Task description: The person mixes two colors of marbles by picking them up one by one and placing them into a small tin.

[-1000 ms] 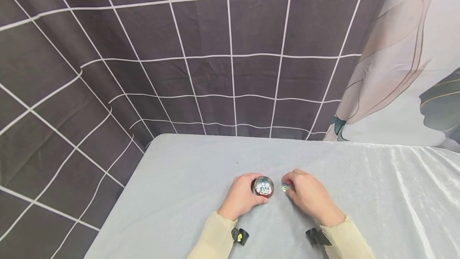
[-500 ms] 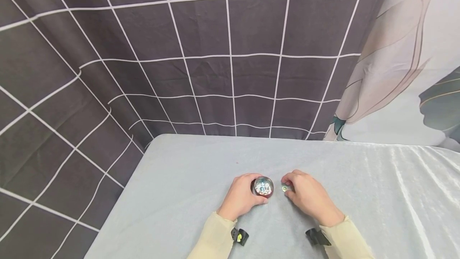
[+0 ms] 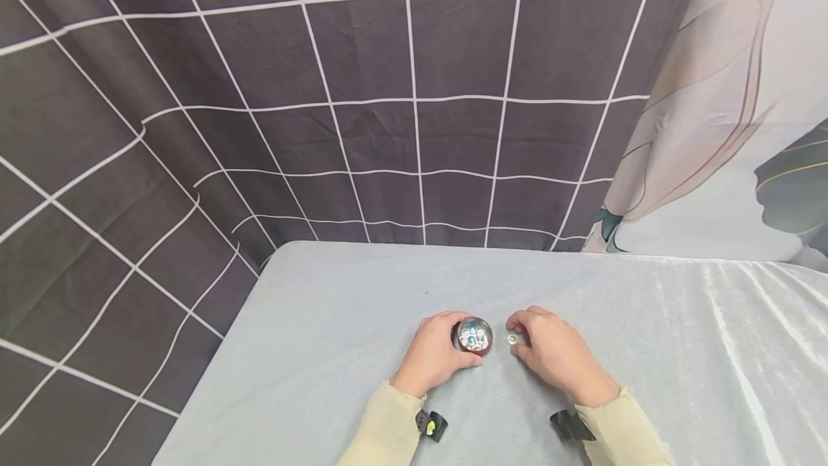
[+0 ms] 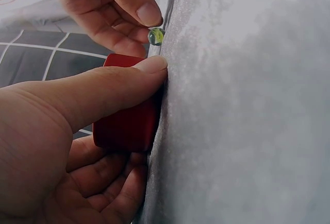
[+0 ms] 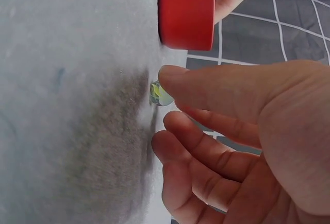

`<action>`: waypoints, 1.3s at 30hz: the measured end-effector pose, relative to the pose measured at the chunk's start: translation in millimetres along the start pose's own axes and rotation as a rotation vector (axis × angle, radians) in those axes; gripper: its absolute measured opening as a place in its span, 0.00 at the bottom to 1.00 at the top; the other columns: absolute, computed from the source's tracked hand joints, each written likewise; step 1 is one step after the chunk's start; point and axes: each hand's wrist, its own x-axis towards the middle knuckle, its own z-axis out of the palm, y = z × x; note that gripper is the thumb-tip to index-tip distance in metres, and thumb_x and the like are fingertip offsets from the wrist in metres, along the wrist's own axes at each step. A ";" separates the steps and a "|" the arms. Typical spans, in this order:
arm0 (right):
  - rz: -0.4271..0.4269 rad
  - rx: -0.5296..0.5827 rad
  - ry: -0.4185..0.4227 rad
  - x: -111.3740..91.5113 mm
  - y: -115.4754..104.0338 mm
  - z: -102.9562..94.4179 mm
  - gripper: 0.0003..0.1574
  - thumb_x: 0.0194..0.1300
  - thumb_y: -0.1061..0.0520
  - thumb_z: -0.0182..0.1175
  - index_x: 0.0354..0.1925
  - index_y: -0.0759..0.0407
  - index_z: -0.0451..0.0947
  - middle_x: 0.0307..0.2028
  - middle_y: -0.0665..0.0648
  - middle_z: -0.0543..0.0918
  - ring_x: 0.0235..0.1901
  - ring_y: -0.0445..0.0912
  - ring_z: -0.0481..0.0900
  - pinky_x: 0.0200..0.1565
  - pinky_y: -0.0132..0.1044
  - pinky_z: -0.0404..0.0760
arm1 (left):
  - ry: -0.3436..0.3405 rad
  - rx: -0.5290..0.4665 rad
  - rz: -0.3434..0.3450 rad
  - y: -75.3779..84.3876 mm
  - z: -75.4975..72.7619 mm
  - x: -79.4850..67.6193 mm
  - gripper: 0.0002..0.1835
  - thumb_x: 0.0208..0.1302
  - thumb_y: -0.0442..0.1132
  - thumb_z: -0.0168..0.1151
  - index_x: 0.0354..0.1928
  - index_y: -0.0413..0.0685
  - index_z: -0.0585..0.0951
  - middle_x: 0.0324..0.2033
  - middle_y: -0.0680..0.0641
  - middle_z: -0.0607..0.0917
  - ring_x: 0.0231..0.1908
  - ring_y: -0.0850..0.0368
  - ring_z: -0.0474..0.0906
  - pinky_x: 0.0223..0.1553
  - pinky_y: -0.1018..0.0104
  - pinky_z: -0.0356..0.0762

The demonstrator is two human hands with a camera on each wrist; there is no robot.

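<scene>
My left hand (image 3: 432,351) grips a short red round container (image 4: 126,123), its thumb on one side and fingers on the other. From above, the container's top (image 3: 475,336) looks shiny, with several pale round shapes on or inside it; which, I cannot tell. To its right, a small glass marble (image 5: 161,94), clear with a yellow-green swirl, rests on the cloth. My right hand (image 3: 558,351) stands around the marble, with thumb and forefinger tips a little apart beside it. The thumb hides part of the marble in the right wrist view.
A pale velvety cloth (image 3: 336,300) covers the table, with creases toward the right. Dark grid-patterned curtains (image 3: 382,135) hang behind and at the left. A leaf-printed curtain (image 3: 705,135) hangs at the back right. Black straps (image 3: 572,426) are worn on both wrists.
The right thumb and forefinger have parted slightly from the marble, which shows more fully from above. The left hand and the red container have stayed in place.
</scene>
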 end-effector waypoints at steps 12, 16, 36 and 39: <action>0.017 0.005 -0.029 -0.9 -0.7 -0.4 0.14 0.51 0.63 0.74 0.38 0.60 0.84 0.30 0.49 0.78 0.30 0.41 0.74 0.38 0.44 0.80 | 0.007 0.001 0.006 -1.4 0.1 0.6 0.32 0.42 0.42 0.84 0.54 0.47 0.84 0.48 0.51 0.87 0.51 0.56 0.82 0.57 0.62 0.77; 0.011 0.007 -0.027 -0.8 -0.1 0.1 0.14 0.50 0.63 0.74 0.38 0.60 0.83 0.30 0.49 0.78 0.30 0.41 0.75 0.38 0.44 0.80 | 0.005 0.000 0.004 -1.7 -0.2 0.5 0.32 0.43 0.42 0.84 0.54 0.48 0.84 0.48 0.51 0.87 0.51 0.57 0.82 0.57 0.62 0.77; 0.007 0.005 -0.042 -0.8 1.2 3.2 0.14 0.52 0.62 0.74 0.38 0.62 0.84 0.30 0.50 0.78 0.31 0.43 0.76 0.39 0.45 0.81 | 0.008 -0.002 0.004 -0.2 0.1 -0.1 0.31 0.44 0.41 0.83 0.54 0.47 0.84 0.48 0.50 0.87 0.52 0.55 0.81 0.58 0.60 0.77; 0.007 0.002 -0.046 -0.5 1.3 3.8 0.14 0.52 0.62 0.74 0.38 0.62 0.84 0.30 0.50 0.79 0.31 0.43 0.77 0.40 0.46 0.82 | 0.006 0.005 0.001 -0.7 -0.1 0.4 0.31 0.43 0.42 0.83 0.54 0.48 0.84 0.48 0.51 0.87 0.52 0.55 0.81 0.58 0.60 0.77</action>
